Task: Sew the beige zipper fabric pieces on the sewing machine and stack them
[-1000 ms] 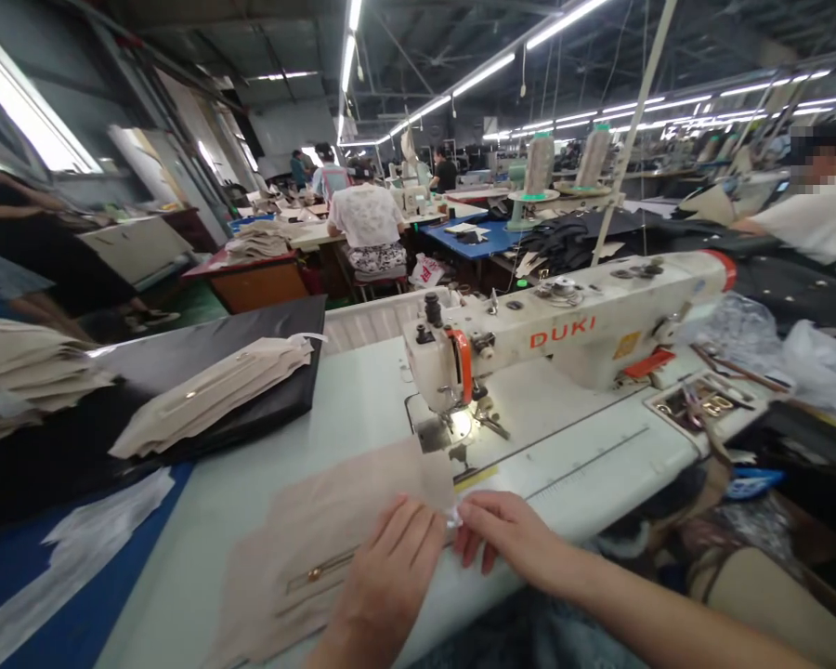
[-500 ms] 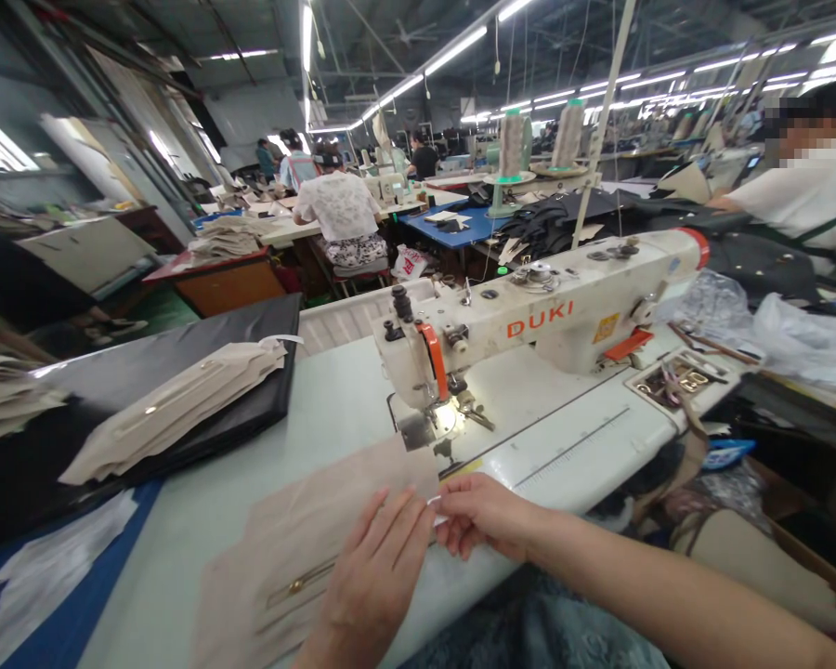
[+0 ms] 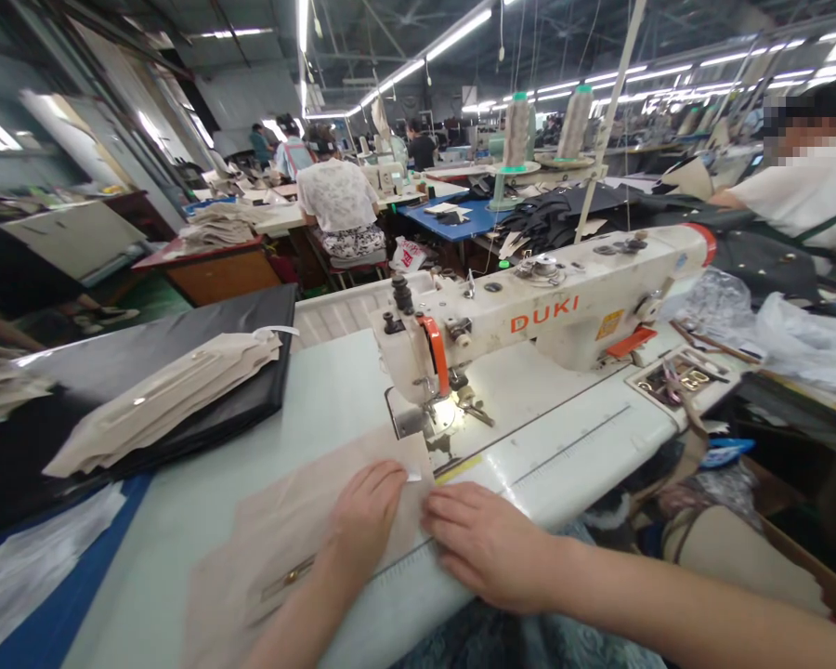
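A beige fabric panel lies on the machine table, with a zipper bearing a gold pull set in its lower part. My left hand rests on the panel, its fingers closed and bent, and a small white strip shows at their tips. At the panel's right edge, my right hand touches the fabric, fingers side by side and stretched out; its thumb is mostly hidden. Just beyond both hands stands the white sewing machine, its lit needle area close to the panel's far corner.
On the left, a stack of beige zippered pieces lies on black material. Metal fittings fill a small tray at right. Thread cones stand behind the machine. A person in a white top sits at right.
The white strip has passed from my right fingers to my left fingertips, lying farther up the panel. My right hand has turned palm down onto the panel's edge.
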Motion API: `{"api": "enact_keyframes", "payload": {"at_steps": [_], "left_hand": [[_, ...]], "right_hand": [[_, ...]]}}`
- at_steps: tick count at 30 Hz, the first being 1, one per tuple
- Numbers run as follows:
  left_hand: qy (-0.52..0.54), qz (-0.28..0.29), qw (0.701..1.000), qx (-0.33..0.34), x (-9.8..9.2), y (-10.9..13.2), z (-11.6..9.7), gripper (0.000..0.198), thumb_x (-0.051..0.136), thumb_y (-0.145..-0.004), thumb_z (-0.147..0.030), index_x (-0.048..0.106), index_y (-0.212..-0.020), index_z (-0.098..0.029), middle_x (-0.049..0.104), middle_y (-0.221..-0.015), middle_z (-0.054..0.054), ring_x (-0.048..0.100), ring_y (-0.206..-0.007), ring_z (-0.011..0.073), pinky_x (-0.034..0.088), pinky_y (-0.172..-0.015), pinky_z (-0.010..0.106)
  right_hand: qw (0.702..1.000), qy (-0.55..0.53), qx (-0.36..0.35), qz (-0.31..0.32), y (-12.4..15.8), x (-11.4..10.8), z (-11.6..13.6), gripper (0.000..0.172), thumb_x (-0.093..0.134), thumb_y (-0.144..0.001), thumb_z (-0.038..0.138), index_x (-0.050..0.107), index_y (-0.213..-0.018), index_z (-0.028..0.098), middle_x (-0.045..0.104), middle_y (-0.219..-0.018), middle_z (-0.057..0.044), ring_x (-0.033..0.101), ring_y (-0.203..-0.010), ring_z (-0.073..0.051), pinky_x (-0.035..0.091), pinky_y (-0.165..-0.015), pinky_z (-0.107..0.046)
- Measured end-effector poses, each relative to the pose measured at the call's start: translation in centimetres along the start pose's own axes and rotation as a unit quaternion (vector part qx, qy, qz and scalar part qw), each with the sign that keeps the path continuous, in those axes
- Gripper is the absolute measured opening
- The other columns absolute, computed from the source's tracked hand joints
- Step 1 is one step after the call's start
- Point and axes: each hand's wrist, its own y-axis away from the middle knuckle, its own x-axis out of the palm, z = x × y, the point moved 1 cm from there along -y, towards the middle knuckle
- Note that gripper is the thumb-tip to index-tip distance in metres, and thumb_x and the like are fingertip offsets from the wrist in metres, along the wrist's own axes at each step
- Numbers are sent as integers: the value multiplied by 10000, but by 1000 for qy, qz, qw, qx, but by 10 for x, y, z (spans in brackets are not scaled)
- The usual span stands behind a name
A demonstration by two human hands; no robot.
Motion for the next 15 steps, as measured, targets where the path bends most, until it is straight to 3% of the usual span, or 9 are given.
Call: {"api": "enact_keyframes", "payload": {"at_steps": [4, 7, 11, 15], "left_hand": [[10, 22, 1000, -4, -1, -4, 3, 277, 392, -951, -110, 663, -899, -129, 700, -893, 83, 651, -847, 177, 566, -801, 308], [13, 34, 999, 4, -1, -6, 4, 260, 411, -933, -83, 667, -914, -123, 698, -901, 85, 643, -854, 183, 561, -812, 310], [9, 8, 1000, -2, -3, -12, 3, 252, 424, -939, -102, 674, -924, -129, 695, -913, 86, 630, -873, 185, 560, -822, 323], [-16, 6, 999, 42, -2, -20, 2, 256, 417, -939, -93, 672, -940, -112, 691, -935, 101, 621, -908, 200, 553, -832, 336]], "right_hand": [[998, 56, 22, 30, -4, 3, -9, 465, 442, -975, 386, 521, -1308, 71, 544, -1376, -154, 456, -1300, -260, 356, -1130, -390], [997, 68, 12, 38, -8, 2, -13, 448, 440, -978, 379, 540, -1283, 67, 550, -1369, -152, 467, -1290, -265, 364, -1125, -393], [998, 51, 15, 29, -8, 2, -14, 411, 433, -982, 351, 544, -1272, 81, 568, -1339, -139, 478, -1268, -245, 363, -1124, -384], [999, 32, 18, 21, -7, 3, -14, 408, 426, -982, 347, 538, -1281, 93, 561, -1346, -130, 461, -1275, -236, 353, -1131, -376]]}}
